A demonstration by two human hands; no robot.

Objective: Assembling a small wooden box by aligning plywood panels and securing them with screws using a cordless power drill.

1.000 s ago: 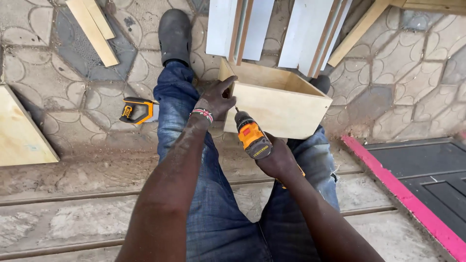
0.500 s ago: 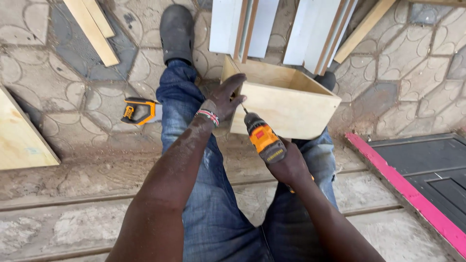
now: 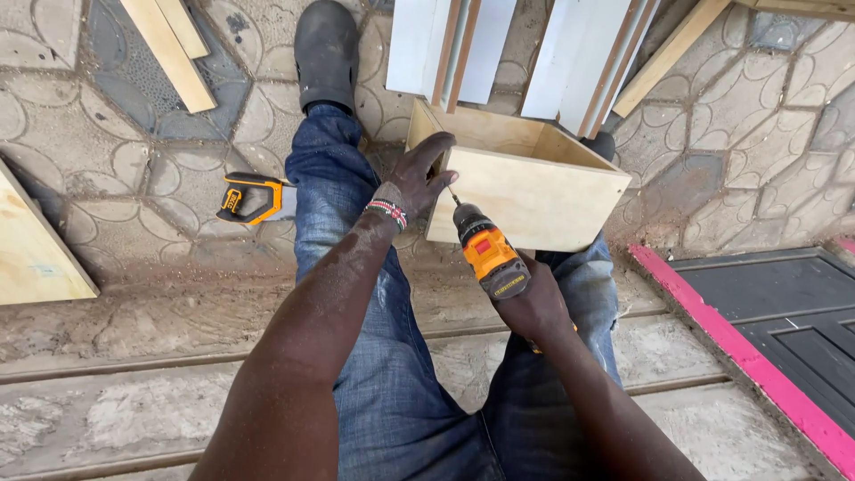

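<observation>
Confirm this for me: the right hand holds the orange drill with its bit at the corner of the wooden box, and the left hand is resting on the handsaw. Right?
Not quite. In the head view the left hand grips the corner of the wooden box, not the handsaw, which lies untouched on the paving beside the left leg. The right hand does hold the orange drill with its bit at the box corner.

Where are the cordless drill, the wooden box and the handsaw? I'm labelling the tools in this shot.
cordless drill (image 3: 488,254), head view, on its orange body.
wooden box (image 3: 534,200), head view, on the near side panel.
handsaw (image 3: 252,198), head view, on its yellow and black handle.
</observation>
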